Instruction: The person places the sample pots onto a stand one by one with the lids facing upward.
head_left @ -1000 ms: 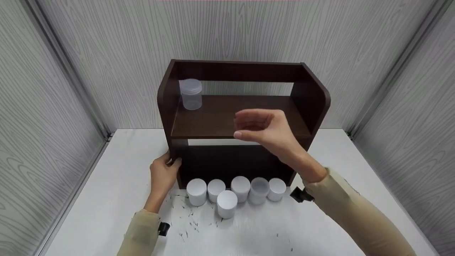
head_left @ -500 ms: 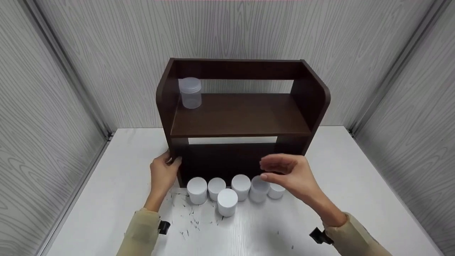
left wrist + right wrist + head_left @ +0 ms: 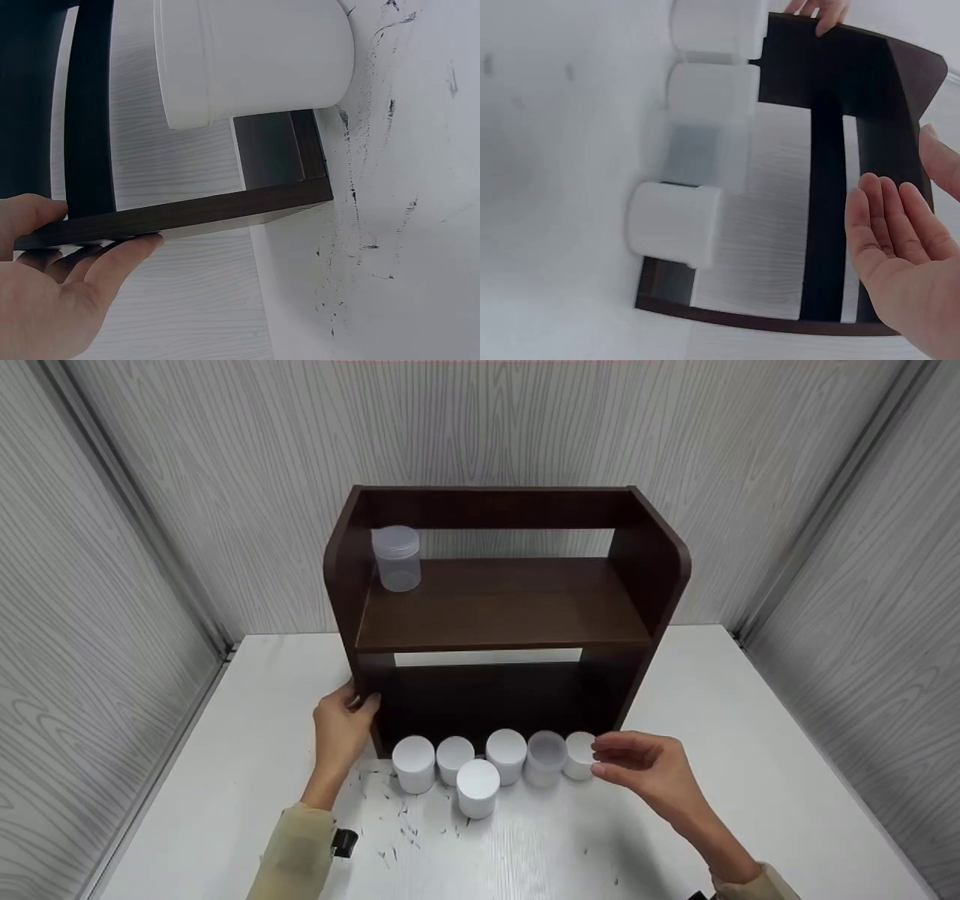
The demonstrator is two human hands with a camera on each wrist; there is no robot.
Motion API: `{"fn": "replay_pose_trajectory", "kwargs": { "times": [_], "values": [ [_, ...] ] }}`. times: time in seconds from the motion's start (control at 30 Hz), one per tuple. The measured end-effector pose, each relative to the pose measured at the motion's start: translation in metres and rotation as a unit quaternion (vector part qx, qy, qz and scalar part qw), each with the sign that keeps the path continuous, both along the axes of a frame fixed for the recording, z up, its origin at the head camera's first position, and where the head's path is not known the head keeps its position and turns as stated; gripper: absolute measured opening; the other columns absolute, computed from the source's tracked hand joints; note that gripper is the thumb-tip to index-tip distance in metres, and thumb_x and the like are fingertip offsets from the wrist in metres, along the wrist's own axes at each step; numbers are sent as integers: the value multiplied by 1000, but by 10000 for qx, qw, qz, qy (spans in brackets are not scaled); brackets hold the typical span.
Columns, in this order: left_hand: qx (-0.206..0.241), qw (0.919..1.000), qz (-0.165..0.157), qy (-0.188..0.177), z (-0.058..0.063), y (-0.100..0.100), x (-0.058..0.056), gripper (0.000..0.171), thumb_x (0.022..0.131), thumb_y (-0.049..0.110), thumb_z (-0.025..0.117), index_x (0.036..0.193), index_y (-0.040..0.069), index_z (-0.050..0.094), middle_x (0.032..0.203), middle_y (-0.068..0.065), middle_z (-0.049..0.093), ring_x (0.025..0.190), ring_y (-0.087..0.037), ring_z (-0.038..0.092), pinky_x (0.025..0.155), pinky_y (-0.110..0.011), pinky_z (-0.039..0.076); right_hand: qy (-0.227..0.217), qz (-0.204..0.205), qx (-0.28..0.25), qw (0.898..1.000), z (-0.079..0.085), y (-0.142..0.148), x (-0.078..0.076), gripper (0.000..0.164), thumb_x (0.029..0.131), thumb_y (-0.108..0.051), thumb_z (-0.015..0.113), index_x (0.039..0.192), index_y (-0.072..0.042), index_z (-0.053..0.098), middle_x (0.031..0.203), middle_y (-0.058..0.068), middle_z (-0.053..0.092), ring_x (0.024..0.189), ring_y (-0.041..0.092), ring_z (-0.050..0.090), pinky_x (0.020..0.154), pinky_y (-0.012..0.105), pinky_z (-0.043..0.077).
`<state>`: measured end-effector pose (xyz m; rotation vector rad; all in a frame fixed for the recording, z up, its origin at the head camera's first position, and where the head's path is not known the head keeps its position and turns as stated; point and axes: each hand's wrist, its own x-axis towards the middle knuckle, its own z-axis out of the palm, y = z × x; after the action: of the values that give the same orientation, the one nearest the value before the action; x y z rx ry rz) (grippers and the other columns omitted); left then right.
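My left hand [image 3: 341, 731] grips the left side panel of a dark brown two-tier shelf [image 3: 502, 607]. In the left wrist view, thumb and fingers [image 3: 124, 259] pinch the edge of that panel from both sides. My right hand [image 3: 649, 769] holds nothing, its fingers relaxed and parted from the thumb. In the head view its fingertips overlap the rightmost white jar [image 3: 577, 759]; the right wrist view shows a gap between palm and jar [image 3: 673, 225]. Left of that jar stands a translucent jar [image 3: 545, 765]. A clear lidded jar [image 3: 398, 564] sits at the left end of the upper tier.
More white jars [image 3: 506, 761] line the front of the lower tier, with one white jar [image 3: 478, 791] standing nearer me. Dark scuff marks [image 3: 405, 832] streak the white table [image 3: 225, 780]. Grey wood-grain panels [image 3: 480, 427] enclose the back and sides.
My right hand has come down from in front of the upper tier to the right end of the jar row. The left hand keeps its grip on the shelf panel.
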<state>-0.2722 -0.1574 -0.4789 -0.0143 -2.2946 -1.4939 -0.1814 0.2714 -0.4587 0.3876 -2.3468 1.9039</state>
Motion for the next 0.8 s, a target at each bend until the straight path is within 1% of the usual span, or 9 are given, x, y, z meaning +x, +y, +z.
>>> {"fn": "replay_pose_trajectory", "kwargs": {
  "times": [0.1,0.27,0.37,0.57,0.7,0.8],
  "values": [
    [13,10000,-16,47,0,0,-1,35,100,6,68,130,-11,67,124,-30,70,111,-41,72,87,-44,60,-149,-37,93,9998,-8,8,3,34,85,-1,87,116,7,75,108,15,77,96,24,76,85,33,60],
    [17,9999,45,147,0,-1,-2,30,98,4,69,124,-10,71,120,-29,72,108,-40,73,84,-40,61,-355,-122,182,9991,-18,18,7,37,84,-2,88,117,9,74,110,16,77,95,23,77,85,31,60],
    [24,9998,45,171,-1,-1,-2,29,98,4,69,123,-10,71,119,-28,72,106,-40,74,81,-36,62,-445,-163,252,9986,-23,22,9,37,84,-4,89,117,8,75,109,16,77,95,23,77,84,31,60],
    [34,9998,26,216,-3,-2,-1,28,98,5,68,123,-9,72,118,-28,73,105,-39,74,80,-34,61,-622,-262,326,9972,-30,27,11,35,84,-6,89,115,4,76,107,14,77,94,24,77,84,31,60],
    [42,9998,46,178,-3,-2,-1,29,98,5,69,123,-8,72,119,-27,72,106,-39,73,82,-37,61,-734,-277,376,9962,-32,30,12,36,84,-8,90,115,3,76,108,15,77,95,25,77,84,32,60],
    [74,9998,-10,165,-2,-1,0,34,99,5,69,129,-10,68,123,-28,71,111,-40,72,87,-42,60,-799,-252,422,9956,-34,33,13,38,85,-8,89,117,5,75,110,16,76,96,24,77,85,32,60]
  ]
}}
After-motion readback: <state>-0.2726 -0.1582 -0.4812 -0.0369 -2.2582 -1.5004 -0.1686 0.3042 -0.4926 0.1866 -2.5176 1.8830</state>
